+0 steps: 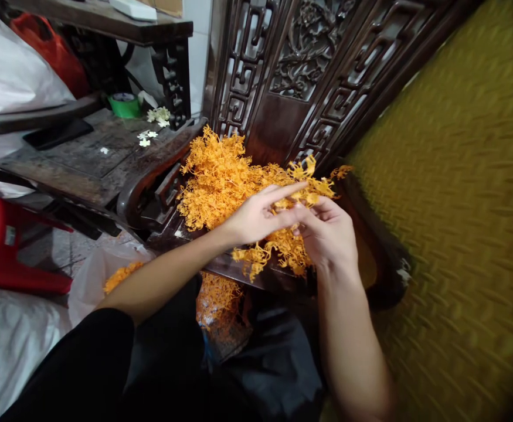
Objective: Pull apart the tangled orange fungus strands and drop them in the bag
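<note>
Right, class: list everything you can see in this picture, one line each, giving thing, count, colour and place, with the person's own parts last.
Sprig pile: one heap, orange, on the dark wooden seat by the carved back.
Sprig: one, orange, pinched between both hands.
Carved wooden chair back: one, dark brown, upper centre.
Cushion: one, mustard yellow, right.
Side table: one, dark wood, left.
Tape roll: one, green, on the side table.
Small flowers: several, white, on the side table.
Phone: one, black, on the side table.
Stool: one, red, far left.
Plastic bag: one, whitish, holding orange sprigs, below the seat.
Left hand: on the sprig.
Right hand: on the sprig.
</note>
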The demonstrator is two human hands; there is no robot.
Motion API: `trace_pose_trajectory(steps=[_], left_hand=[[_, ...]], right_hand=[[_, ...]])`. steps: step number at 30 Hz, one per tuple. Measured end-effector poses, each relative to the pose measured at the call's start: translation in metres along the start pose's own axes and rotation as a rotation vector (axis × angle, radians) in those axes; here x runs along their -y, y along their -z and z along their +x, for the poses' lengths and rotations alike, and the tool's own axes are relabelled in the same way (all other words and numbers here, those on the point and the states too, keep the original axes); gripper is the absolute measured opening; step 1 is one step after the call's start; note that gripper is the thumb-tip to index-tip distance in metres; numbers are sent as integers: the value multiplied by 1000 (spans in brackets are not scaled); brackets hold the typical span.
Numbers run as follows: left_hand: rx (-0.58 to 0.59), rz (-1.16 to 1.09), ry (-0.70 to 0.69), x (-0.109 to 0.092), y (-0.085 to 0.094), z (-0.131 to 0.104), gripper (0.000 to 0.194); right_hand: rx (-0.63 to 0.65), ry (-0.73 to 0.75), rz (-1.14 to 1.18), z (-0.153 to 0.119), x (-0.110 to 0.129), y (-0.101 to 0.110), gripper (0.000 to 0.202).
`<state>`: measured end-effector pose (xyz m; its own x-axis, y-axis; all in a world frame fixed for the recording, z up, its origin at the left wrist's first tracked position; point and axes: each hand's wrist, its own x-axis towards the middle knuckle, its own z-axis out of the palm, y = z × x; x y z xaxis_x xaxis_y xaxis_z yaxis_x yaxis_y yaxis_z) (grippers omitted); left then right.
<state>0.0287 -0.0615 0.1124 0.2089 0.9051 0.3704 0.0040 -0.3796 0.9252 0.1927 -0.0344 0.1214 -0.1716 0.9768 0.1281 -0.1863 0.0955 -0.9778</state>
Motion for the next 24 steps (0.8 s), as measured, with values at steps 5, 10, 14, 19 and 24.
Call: trace_pose_trajectory(steps=[5,10,14,19,24], left_hand=[[44,355,-167,6,2,-4,77],[57,537,-167,2,10,-4,65],[77,485,-184,-4,17,-2,48],[-73,488,-247,4,16,3,29],[-143,518,-377,8,4,1,15]], right_hand=[[-26,-28,-95,-4,0,-3,26],[173,-82,-87,-8,6,0,22],[306,-192,-39,-9,12,6,25],[315,-245,93,-9,15,8,22],[244,-179,79,-7,9,1,27]])
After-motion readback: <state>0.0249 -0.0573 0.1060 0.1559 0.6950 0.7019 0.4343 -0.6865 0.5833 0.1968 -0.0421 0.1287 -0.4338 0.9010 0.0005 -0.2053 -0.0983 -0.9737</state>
